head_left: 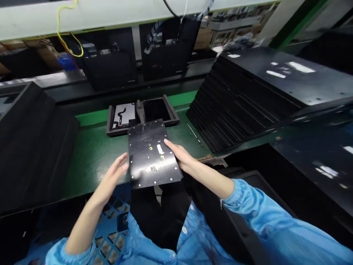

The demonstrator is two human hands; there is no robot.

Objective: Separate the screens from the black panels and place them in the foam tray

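A glossy black rectangular plate [150, 154] with small holes along its edges and a white sticker lies tilted over the near edge of the green belt [91, 151]. My right hand [179, 154] grips the plate's right edge, thumb on top. My left hand [114, 176] is at the plate's left edge, fingers stretched out and apart, touching or nearly touching it. Behind the plate sits a black two-compartment tray [172, 112]: the left compartment holds a white part, the right one looks dark.
A tall slanted stack of black plates [248, 99] stands at the right. A thin metal tool [194, 134] lies on the belt beside it. Black foam blocks [30, 140] fill the left. A blue crate [110, 224] is below my arms.
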